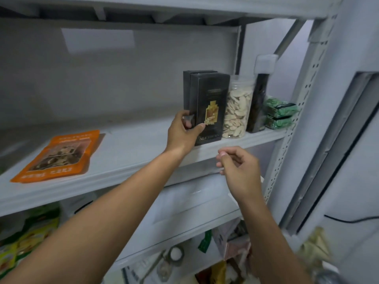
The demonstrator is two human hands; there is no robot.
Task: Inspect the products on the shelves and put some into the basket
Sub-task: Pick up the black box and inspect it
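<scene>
Head view: left hand [182, 133] gripping glossy black rectangular box [211, 103], right hand [239, 168] loosely curled, empty

Dim, cool, even light falls on the pale grey metal shelf [131, 152], with a faint bright patch on the back panel above it. Wide-angle distortion bends its edges; items below it blur heavily.

Black box [211, 107]: "ALIC…" partly legible near bottom; orange pouch [55, 156] print unreadable.
</scene>
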